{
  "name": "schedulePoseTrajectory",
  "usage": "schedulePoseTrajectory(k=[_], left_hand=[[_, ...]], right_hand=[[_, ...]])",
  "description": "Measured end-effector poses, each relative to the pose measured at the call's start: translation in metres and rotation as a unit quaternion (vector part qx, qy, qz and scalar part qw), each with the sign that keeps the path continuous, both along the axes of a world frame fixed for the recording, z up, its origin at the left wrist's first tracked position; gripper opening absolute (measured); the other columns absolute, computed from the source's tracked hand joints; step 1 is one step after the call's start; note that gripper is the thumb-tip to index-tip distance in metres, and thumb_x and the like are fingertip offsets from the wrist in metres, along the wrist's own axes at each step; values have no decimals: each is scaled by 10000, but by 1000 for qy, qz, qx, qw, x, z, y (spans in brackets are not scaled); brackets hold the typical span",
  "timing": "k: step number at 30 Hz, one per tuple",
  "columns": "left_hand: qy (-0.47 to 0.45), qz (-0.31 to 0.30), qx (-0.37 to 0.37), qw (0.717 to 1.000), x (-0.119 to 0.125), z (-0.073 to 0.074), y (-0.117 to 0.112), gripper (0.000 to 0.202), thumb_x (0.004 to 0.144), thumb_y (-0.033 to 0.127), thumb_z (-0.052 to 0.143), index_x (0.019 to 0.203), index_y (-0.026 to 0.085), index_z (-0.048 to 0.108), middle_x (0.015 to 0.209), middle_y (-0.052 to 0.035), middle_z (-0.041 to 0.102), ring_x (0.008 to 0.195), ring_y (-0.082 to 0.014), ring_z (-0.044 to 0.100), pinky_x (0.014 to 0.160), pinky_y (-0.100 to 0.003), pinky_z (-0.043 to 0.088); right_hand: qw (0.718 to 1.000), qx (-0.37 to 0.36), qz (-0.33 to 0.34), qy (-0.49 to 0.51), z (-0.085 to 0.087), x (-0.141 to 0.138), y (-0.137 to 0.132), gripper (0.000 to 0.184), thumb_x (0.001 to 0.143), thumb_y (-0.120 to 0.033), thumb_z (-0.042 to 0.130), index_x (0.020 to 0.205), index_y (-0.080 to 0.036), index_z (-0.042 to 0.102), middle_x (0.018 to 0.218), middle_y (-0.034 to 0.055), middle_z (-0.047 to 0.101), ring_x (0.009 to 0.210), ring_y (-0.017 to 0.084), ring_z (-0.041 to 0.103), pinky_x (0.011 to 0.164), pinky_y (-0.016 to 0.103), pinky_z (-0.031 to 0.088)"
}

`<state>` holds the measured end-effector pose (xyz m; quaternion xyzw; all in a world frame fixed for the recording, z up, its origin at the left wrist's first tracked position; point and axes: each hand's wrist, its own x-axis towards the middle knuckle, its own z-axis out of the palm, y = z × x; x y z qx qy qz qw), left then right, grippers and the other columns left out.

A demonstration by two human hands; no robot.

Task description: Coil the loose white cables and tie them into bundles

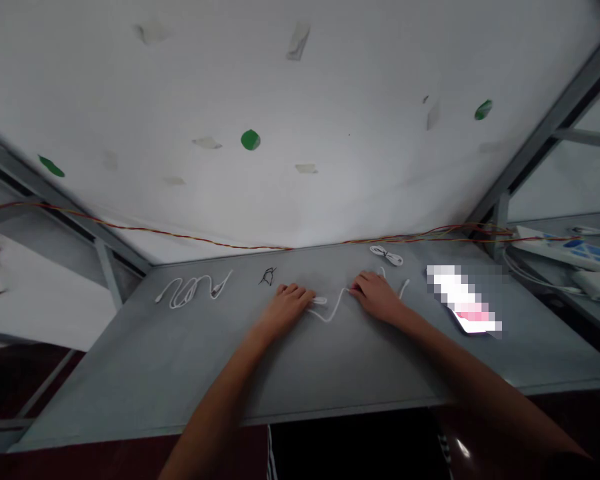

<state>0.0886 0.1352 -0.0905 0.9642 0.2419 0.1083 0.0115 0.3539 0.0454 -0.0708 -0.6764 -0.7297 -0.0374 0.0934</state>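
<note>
A white cable (329, 320) runs in a bent line over the grey tabletop between my two hands. At its left part, a few looped strands show beside my left hand (289, 310), whose curled fingers hold them. My right hand (375, 297) pinches the cable farther along, and a loose white end pokes out past its far side. Behind my right hand lies another white cable (386, 255), coiled and bound with a dark tie. To the left a third white cable (190, 291) rests loosely looped. Several thin black ties (267, 276) lie near my left hand.
On the right is a phone (473, 327) with a lit, pixelated screen. Twisted red and yellow wires (195, 235) run along the white back wall (330, 100). A white power strip (555, 247) sits beyond the right metal frame. The table's front edge (340, 408) is close to me.
</note>
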Motion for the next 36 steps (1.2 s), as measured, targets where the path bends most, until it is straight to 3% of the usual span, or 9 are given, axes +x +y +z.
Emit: schedulePoseTrajectory(k=[4, 8, 14, 19, 22, 25, 27, 32, 36], left_hand=[[-37, -41, -40, 998, 2, 3, -9, 294, 1036, 395, 464, 1219, 212, 603, 1097, -95, 648, 1048, -250, 587, 908, -378, 406], [-22, -50, -86, 995, 4, 4, -11, 587, 771, 722, 696, 1011, 189, 632, 1040, -82, 647, 975, -263, 613, 863, -359, 429], [-14, -9, -73, 997, 12, 3, -10, 299, 1013, 455, 487, 1059, 196, 629, 1012, -92, 677, 965, -252, 639, 874, -357, 450], [-105, -10, -180, 978, 6, 4, -8, 348, 1020, 306, 373, 1292, 266, 588, 1103, -81, 682, 990, -250, 638, 891, -366, 465], [-251, -21, -266, 931, 2, 9, -8, 289, 998, 358, 427, 1194, 239, 603, 997, -53, 655, 886, -199, 609, 838, -332, 474], [-439, 45, -344, 829, 7, 14, -14, 512, 840, 469, 692, 1271, 240, 538, 730, 44, 483, 640, -126, 467, 635, -244, 416], [-483, 62, -377, 788, 13, 17, -20, 603, 731, 469, 800, 1236, 225, 578, 639, 82, 338, 556, -97, 348, 552, -217, 327], [-462, 72, -368, 804, 22, 19, -27, 382, 871, 540, 644, 759, 179, 590, 586, 48, 386, 542, -92, 352, 530, -229, 310], [-503, 65, -428, 748, 22, 19, -18, 449, 966, 580, 450, 729, 199, 465, 636, 10, 510, 627, -128, 547, 611, -255, 441]], right_hand=[[1000, 2, -4, 2, 2, -5, -1, 165, 1017, -226, 505, 1006, -143, 648, 1029, 116, 695, 974, 243, 630, 851, 338, 415], [996, -7, -67, 64, 9, -10, -4, 230, 1056, -263, 417, 1092, -159, 619, 957, 97, 728, 847, 218, 672, 704, 296, 390], [991, 41, -83, 92, 24, -14, 6, 290, 1069, -364, 400, 1141, -187, 618, 1025, 95, 740, 881, 227, 687, 701, 294, 402], [997, 41, -45, 51, 26, -9, 17, 302, 1066, -321, 411, 1224, -192, 633, 1119, 100, 726, 968, 230, 677, 788, 308, 441], [999, 33, -22, 8, 20, -8, 13, 313, 1063, -268, 400, 1186, -188, 676, 1102, 107, 719, 963, 225, 668, 808, 315, 443], [997, 45, 63, -19, 13, -14, 8, 303, 1058, -245, 414, 1103, -183, 708, 1028, 103, 724, 920, 211, 659, 843, 330, 429], [987, 54, 151, -31, 9, -22, 6, 257, 1043, -220, 459, 1082, -191, 711, 986, 88, 730, 902, 199, 652, 887, 347, 410], [961, 65, 269, -26, 3, -38, 4, 195, 1024, -287, 535, 1044, -211, 713, 947, 57, 735, 901, 192, 642, 944, 365, 390], [967, 57, 248, 10, 10, -26, 2, 245, 998, -383, 582, 1119, -205, 700, 1059, 77, 721, 1014, 203, 630, 987, 371, 396]])
